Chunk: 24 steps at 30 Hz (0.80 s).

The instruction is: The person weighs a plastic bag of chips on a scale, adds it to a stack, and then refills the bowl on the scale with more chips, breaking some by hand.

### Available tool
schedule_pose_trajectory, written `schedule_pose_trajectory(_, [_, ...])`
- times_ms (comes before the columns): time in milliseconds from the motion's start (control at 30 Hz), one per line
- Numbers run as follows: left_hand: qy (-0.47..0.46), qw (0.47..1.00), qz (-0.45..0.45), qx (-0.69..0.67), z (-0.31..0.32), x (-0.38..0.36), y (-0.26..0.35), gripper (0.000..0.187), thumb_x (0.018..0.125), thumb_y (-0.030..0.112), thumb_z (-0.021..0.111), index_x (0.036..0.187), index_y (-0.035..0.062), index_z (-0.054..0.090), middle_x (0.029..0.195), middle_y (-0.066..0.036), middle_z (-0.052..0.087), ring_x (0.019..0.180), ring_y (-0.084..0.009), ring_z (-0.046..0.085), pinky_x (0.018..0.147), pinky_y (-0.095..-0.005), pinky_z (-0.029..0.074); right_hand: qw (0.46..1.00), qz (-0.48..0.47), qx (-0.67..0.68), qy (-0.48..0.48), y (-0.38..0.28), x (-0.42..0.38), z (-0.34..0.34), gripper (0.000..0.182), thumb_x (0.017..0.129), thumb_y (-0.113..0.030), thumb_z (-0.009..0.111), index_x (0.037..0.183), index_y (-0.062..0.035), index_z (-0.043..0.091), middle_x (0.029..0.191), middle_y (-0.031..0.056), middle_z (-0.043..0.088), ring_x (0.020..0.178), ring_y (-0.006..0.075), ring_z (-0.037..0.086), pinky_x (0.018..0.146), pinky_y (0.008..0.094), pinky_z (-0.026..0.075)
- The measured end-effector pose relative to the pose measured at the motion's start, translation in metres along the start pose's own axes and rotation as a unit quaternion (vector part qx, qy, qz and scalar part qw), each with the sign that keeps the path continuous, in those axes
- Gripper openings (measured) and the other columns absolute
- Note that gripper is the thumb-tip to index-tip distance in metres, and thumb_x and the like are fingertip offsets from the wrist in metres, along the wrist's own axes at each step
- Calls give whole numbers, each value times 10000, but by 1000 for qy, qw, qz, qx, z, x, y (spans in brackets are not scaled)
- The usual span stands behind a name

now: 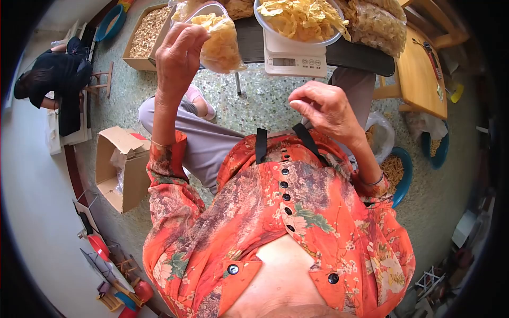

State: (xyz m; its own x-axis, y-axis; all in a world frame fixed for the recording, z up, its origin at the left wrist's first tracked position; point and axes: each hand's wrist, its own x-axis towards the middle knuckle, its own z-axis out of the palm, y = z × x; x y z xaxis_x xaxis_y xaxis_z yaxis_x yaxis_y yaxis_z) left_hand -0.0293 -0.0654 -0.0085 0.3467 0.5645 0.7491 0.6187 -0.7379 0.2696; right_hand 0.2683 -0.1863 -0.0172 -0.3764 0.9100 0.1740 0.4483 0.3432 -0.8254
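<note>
From my end I take the white scale (295,62) as my landmark; it sits at the edge of the dark table (360,57), with a clear bowl (299,38) of yellow, flaky pieces on it. Just left of the scale, my left hand (180,50) pinches the top of the clear bag (221,50), part filled with similar pieces (its fingers hide some of the bag's mouth from me). My right hand (326,108) hovers nearer the body than the scale and a little to its right, fingers curled and thumb near the forefinger; I cannot tell whether their tips meet.

Crowding the scale's right side are packed bags (376,26), and beyond them stands a wooden chair (419,74). Left of the scale, past the clear bag, an open carton (146,37) holds small brown pieces, its near corner partly behind my left hand. Farther left is a person in dark clothes (61,77). Nearer the body than the scale, an empty-looking cardboard box (127,175) lies left, and a blue basin (403,175) sits right, partly behind my right sleeve (374,191).
</note>
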Motion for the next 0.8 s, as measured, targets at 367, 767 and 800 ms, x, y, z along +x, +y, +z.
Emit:
schedule_pose_trajectory(367, [-76, 973, -130, -173, -25, -13, 36, 181, 815, 0, 770, 977, 23, 692, 832, -33, 605, 696, -85, 589, 591, -239, 504, 986, -161, -31, -6, -25, 36, 38, 120, 828, -26, 744, 926, -16, 674, 861, 99, 673, 731, 245, 671, 631, 327, 541])
schedule_pose_trajectory(767, [-56, 978, -131, -155, -11, -15, 28, 175, 801, -5, 761, 857, 11, 596, 798, -55, 559, 705, -166, 592, 650, -297, 500, 962, -205, -63, 169, -36, 98, 35, 170, 765, 4, 766, 901, -79, 707, 868, 78, 673, 692, 241, 680, 598, 321, 547])
schedule_pose_trajectory(800, [-47, 985, -111, -122, -9, -17, 27, 165, 807, -9, 751, 867, 17, 599, 803, -54, 562, 693, -170, 592, 636, -310, 504, 963, -200, -79, 160, -33, 103, 32, 223, 760, -7, 768, 956, -96, 713, 928, 71, 684, 746, 245, 694, 634, 332, 556])
